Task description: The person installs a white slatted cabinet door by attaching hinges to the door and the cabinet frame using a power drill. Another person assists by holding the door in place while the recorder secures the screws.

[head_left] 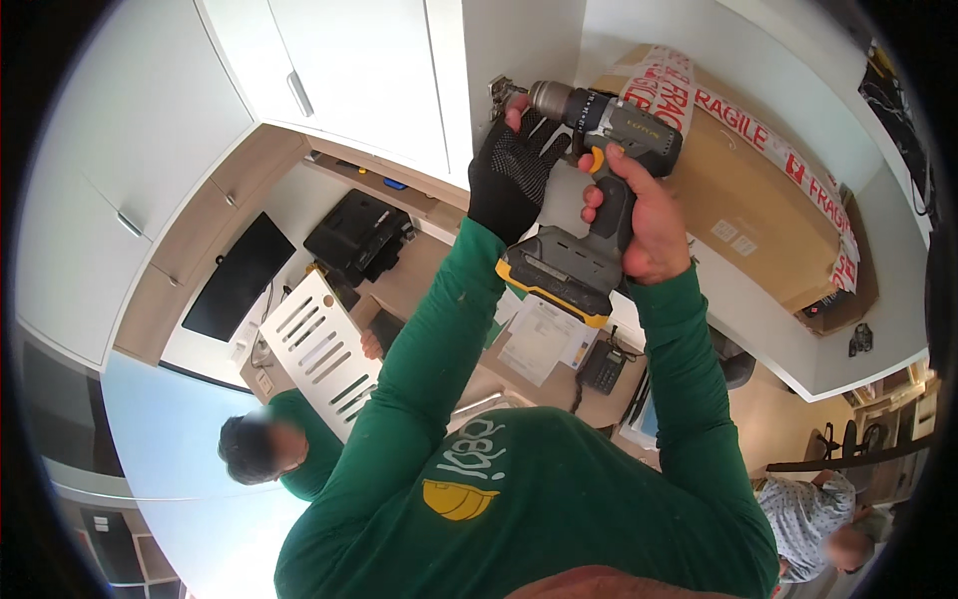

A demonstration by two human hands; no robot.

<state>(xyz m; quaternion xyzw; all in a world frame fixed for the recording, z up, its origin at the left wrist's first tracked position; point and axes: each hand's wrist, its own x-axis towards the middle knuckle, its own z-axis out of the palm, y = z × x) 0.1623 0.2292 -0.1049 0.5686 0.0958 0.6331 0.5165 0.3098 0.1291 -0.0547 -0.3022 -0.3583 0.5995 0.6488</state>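
Note:
My right hand (644, 215) grips a grey-black cordless drill (629, 130) by its handle, the yellow-trimmed battery hanging below. The drill's chuck points left at a small metal hinge (499, 95) on the white cabinet side panel (514, 35). My left hand (504, 175), in a black dotted glove, is just below the chuck, a bare fingertip at the hinge and other fingers spread. Whether it grips anything there is unclear.
A cardboard box (753, 215) with red-white tape lies on a shelf at right. Below are a printer (354, 235), monitor (239, 275), papers (539, 339) and phone (604, 369). One person (299, 454) holds a slotted white panel (309, 329); another (808, 524) is at lower right.

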